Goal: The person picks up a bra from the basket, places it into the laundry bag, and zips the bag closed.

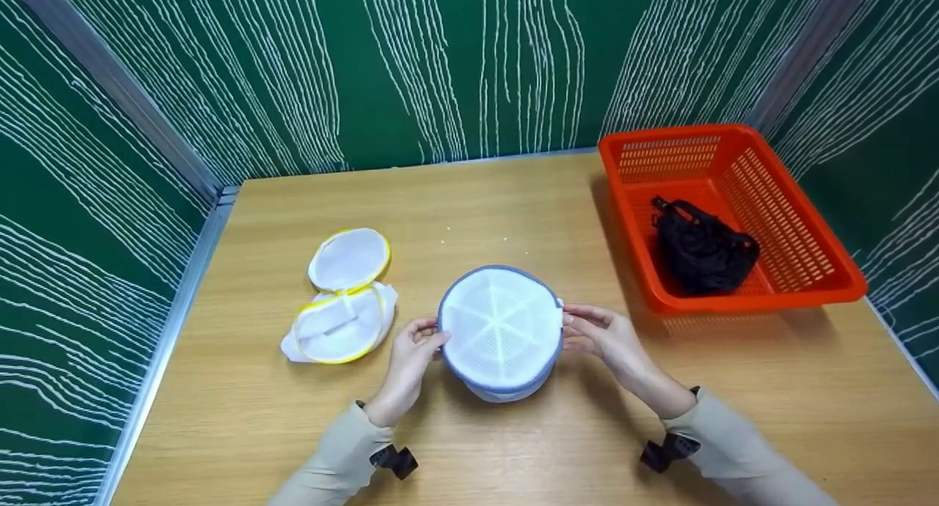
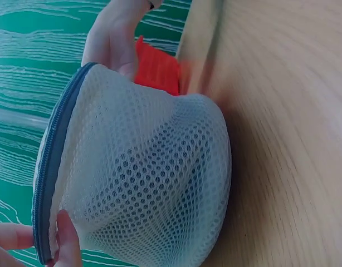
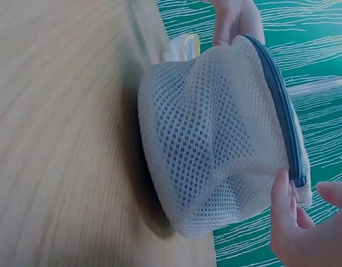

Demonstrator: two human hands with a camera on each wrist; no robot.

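A white mesh laundry bag with a round lid and blue-grey zipper rim is between the two hands, lid up, its base at the tabletop. The left hand pinches the rim at the bag's left side; in the left wrist view its thumb presses the mesh below the zipper. At the opposite side, the right hand holds the rim by the zipper's end, fingers against the mesh in the right wrist view. The lid looks closed all round in the head view.
Left of the bag lies a white mesh bag with yellow rims, its round lid flipped open. An orange-red plastic basket stands at the right, with a black bundled bag inside. Green panels with white streaks border the wooden table.
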